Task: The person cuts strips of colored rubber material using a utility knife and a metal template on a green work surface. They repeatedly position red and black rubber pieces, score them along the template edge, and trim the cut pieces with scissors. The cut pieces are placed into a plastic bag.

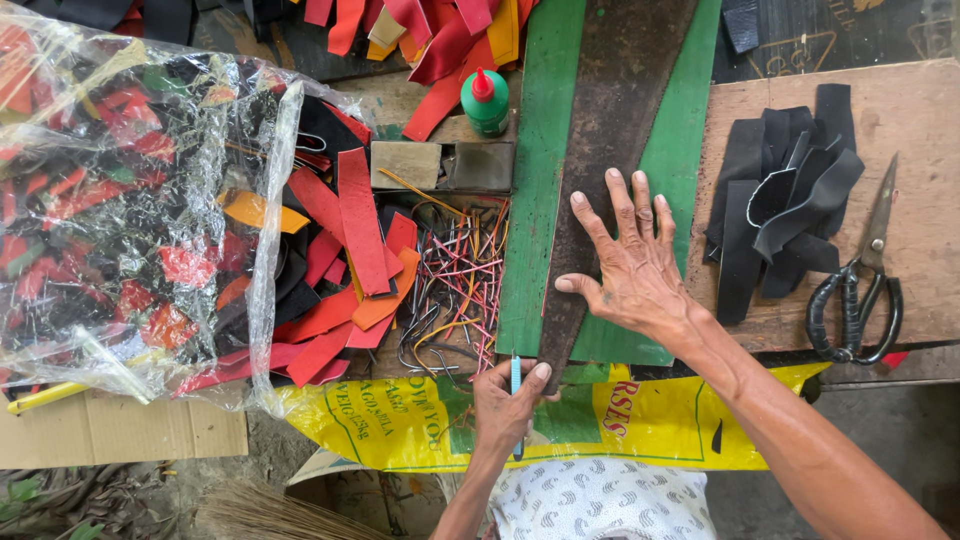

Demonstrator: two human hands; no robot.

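I see the right hand [632, 268] lying flat and open, fingers spread, on a dark tapered strip [610, 150] that rests on a green sheet [545, 200] on the surface. The left hand [507, 405] is closed around a thin blue pen [516, 372] at the near tip of the strip. Coloured wires [460, 285] lie just beside it. Black scissors [858, 290] sit far right.

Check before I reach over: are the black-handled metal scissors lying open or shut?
Shut. The black-handled metal scissors lie flat on the wooden board, blades together in one point.
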